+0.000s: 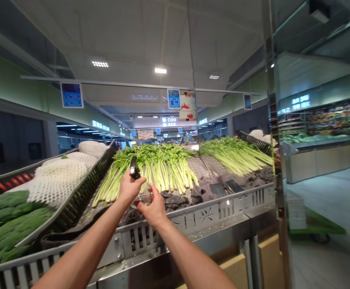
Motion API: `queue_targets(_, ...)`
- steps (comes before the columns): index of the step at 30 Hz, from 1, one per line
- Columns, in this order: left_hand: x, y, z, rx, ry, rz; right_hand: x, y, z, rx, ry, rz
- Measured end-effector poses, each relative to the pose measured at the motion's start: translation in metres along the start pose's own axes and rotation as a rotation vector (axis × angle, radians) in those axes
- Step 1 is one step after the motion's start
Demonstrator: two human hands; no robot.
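A clear bottle point(144, 196) with a black top point(134, 167) was held in front of the celery point(159, 164), above the dark cloth point(175, 201) at the front of the display. The bottle was gripped near its top by the left hand point(130, 188), with the fingers curled inward and the thumb laid across toward the right. The body was clasped lower down by the right hand point(156, 206), between the thumb and bent fingers; how far the fingertips of either hand were wrapped around could not be told.

The celery was spread in a wide row, its leaves toward the back and its pale stalks toward the front. The display was edged by a slotted grey rail point(193, 218), passed over by both forearms. To the left, a dark crate point(77, 182) was filled with produce covered in white foam nets point(57, 180), and broccoli point(15, 226) was heaped beside the nets, nearer the front. To the right, the celery and rail were reflected in a mirror point(232, 120). Blue price signs point(173, 98) were hung overhead from a bar point(117, 84), with a chilli card point(187, 110) beside one of them.
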State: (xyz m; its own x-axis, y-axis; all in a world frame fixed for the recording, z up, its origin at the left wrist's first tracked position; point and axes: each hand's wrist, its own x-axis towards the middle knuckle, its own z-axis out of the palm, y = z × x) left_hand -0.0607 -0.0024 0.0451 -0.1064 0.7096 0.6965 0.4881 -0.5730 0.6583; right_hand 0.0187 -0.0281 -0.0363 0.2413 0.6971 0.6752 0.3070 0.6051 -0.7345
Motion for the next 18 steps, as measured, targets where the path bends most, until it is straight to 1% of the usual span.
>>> queue_targets(4,0.002,0.005,0.010,-0.024,-0.028,0.014,0.004,0.002,-0.006,0.018,0.051,0.012)
queue_targets(9,0.002,-0.001,0.019,-0.057,-0.036,0.028,0.002,0.006,-0.010,0.010,0.074,0.023)
queue_targets(15,0.001,0.000,0.021,-0.038,-0.063,-0.022,-0.002,0.007,-0.011,0.015,0.067,0.022)
queue_targets(18,-0.002,0.002,0.021,-0.044,-0.070,-0.008,-0.005,0.007,-0.016,0.013,0.060,0.012)
